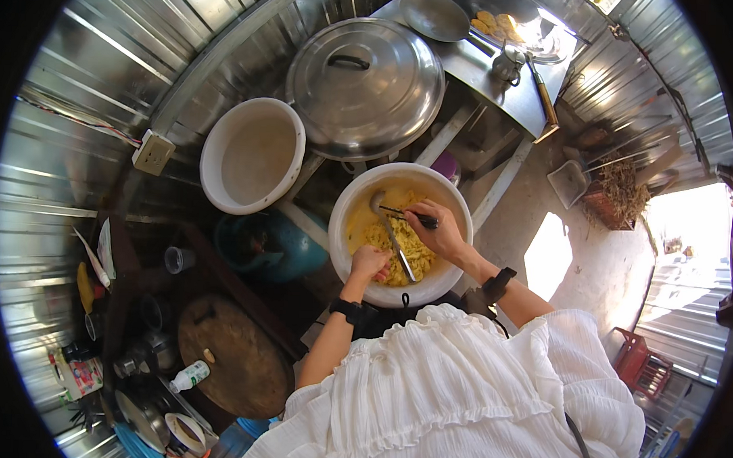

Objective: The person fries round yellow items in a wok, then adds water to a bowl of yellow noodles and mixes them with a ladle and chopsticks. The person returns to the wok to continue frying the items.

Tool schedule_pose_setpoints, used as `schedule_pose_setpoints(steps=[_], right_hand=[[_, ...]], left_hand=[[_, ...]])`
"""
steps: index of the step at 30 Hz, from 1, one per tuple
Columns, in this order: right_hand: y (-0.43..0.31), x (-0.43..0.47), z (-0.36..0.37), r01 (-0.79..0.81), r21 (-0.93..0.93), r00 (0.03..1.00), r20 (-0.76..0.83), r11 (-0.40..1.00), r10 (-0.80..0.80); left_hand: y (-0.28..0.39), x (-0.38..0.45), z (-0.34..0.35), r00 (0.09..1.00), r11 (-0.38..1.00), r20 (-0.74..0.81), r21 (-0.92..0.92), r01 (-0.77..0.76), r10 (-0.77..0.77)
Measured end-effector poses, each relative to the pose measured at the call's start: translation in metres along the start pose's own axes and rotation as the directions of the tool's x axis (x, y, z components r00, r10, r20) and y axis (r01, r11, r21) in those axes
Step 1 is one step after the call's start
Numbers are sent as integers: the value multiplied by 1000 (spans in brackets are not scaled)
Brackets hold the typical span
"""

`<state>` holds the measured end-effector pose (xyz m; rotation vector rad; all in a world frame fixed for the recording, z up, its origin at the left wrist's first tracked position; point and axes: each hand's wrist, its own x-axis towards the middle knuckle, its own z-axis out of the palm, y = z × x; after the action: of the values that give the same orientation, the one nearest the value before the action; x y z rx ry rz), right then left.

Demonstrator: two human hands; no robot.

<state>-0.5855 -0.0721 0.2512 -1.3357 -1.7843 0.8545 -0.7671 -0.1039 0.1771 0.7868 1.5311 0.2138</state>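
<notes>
A white plastic basin [458, 199] stands before me with a yellow-green, shredded-looking food mixture [417, 246] inside. My right hand [437, 226] is closed around the black handle of a kitchen utensil [426, 220], whose dark thin end reaches left over the mixture. A metal ladle [396, 241] lies across the food, its bowl at the upper left and its handle end towards me. My left hand [372, 262] is at the basin's left inner side, fingers curled down by the mixture; whether it holds anything cannot be told.
Beyond the basin is a large lidded metal pot [371, 102], with a second white basin [293, 160] to its left. A steel table [469, 69] carries a strainer or pan, a small metal pot and yellow food. At lower left lie a round wooden board [241, 358] and a white bottle [190, 376].
</notes>
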Motion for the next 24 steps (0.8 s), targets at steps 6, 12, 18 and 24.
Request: schedule_pose_setpoints(steps=[6, 12, 18, 24], right_hand=[[3, 4, 1, -65, 57, 997, -27, 996, 67], [2, 9, 1, -20, 42, 1000, -2, 999, 20], [-6, 14, -23, 85, -44, 996, -7, 995, -85], [8, 21, -41, 148, -167, 984, 127, 975, -128]], left_hand=[[-12, -16, 27, 998, 971, 41, 234, 40, -51], [-21, -7, 48, 999, 997, 14, -70, 39, -38], [-24, -3, 4, 984, 767, 142, -618, 174, -109], [-24, -44, -34, 902, 943, -346, 294, -158, 259]])
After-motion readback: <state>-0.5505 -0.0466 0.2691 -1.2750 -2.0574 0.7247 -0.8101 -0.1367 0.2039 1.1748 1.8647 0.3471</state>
